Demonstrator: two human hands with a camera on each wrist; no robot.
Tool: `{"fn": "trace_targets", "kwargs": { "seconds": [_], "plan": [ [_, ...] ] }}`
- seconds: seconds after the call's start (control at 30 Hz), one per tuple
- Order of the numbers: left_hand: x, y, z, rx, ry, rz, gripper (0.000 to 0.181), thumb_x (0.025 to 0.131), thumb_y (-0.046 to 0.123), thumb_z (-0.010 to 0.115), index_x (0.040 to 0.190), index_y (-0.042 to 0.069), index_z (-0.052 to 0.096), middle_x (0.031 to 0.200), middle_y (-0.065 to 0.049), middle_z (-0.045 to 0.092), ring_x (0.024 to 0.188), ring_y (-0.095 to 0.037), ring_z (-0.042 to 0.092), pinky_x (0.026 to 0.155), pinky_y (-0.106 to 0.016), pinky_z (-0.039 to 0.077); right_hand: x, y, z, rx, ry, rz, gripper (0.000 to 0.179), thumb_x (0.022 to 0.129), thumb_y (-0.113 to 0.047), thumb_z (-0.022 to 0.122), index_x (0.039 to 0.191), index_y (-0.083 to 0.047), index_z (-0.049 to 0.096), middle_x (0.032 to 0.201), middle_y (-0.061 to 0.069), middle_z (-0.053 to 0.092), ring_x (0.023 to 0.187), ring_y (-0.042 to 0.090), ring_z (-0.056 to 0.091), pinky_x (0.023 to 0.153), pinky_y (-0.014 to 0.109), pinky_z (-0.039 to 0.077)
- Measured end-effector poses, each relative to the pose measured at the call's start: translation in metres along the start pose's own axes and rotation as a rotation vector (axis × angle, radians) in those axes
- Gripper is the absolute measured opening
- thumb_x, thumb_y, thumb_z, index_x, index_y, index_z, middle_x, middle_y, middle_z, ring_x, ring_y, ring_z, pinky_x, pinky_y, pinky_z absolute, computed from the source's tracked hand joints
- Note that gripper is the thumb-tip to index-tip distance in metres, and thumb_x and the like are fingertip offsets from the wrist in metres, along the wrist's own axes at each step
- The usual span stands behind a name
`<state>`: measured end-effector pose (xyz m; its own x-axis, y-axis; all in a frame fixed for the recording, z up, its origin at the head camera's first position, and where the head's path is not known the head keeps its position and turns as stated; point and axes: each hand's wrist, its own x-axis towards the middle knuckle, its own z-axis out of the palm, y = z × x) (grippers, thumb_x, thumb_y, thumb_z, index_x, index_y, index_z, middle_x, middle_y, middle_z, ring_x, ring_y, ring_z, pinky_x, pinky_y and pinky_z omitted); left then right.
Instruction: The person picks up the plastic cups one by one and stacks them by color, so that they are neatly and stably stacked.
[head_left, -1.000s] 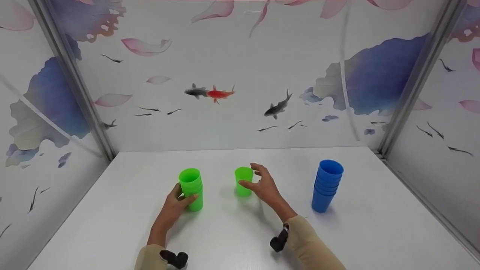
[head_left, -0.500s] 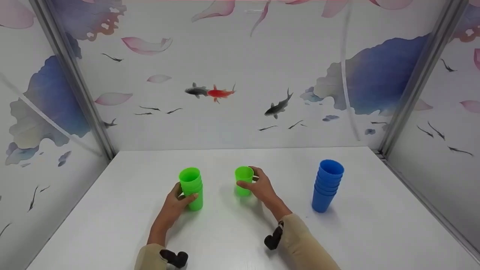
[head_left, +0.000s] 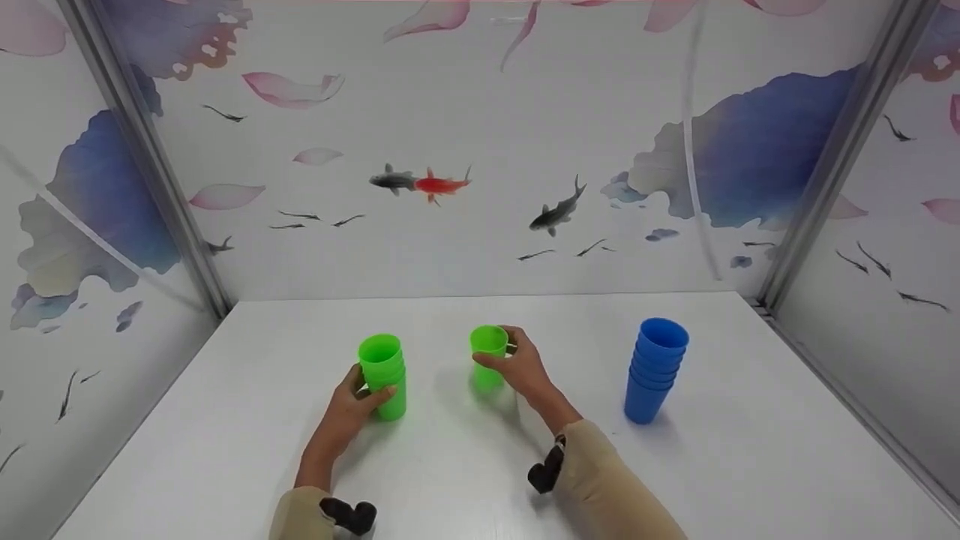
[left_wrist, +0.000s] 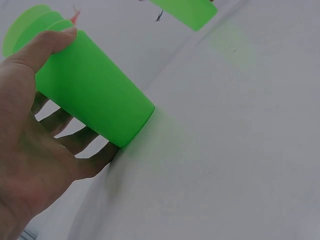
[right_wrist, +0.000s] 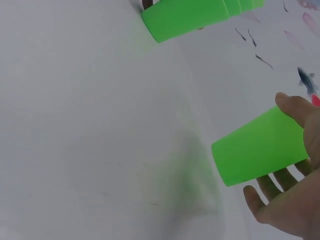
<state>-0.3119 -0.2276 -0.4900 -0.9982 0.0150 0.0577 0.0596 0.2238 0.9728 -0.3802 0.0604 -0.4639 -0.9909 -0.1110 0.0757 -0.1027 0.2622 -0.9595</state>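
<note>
My left hand [head_left: 349,409] grips a stack of nested green cups [head_left: 391,401], thumb on the near side and fingers behind. The stack stands upright on the white table, and its rims show in the left wrist view. To the right, my right hand [head_left: 529,367] holds a single green cup [head_left: 489,343] near its upper part, thumb in front and fingers round the far side. In the right wrist view this green cup [right_wrist: 260,147] seems slightly off the table, its green-tinted shadow lying apart from its base.
A stack of nested blue cups [head_left: 649,382] stands upright at the right of the white table [head_left: 465,465]. Printed panels with fish and petals form the back wall [head_left: 480,135] and sides, joined by metal corner posts [head_left: 832,150].
My right hand has closed round the single green cup and raised it slightly. The left hand and the green stack have stayed in place.
</note>
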Motion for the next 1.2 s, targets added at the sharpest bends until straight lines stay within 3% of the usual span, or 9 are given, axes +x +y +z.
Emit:
{"fn": "trace_targets", "kwargs": {
  "seconds": [0.67,1.2],
  "plan": [
    [-0.001,0.003,-0.001,0.005,-0.007,-0.01,0.079,0.093,0.034,0.071,0.156,0.014,0.028,0.156,-0.017,0.04,0.147,-0.041,0.037,0.12,-0.059,0.032,-0.006,-0.064,0.004,0.009,-0.145,-0.19,0.07,0.087,-0.032,0.078,0.145,-0.012,0.044,0.136,0.011,0.056,0.125,0.029,0.057,0.099,0.043,0.056],
    [-0.001,0.005,-0.001,0.031,-0.008,-0.049,0.082,0.091,0.041,0.072,0.156,0.017,0.027,0.16,-0.015,0.036,0.15,-0.042,0.032,0.12,-0.06,0.03,-0.011,-0.117,0.02,-0.037,-0.223,-0.249,0.069,0.089,-0.035,0.077,0.146,-0.015,0.043,0.136,0.009,0.055,0.125,0.026,0.056,0.101,0.041,0.055]
  ]
}}
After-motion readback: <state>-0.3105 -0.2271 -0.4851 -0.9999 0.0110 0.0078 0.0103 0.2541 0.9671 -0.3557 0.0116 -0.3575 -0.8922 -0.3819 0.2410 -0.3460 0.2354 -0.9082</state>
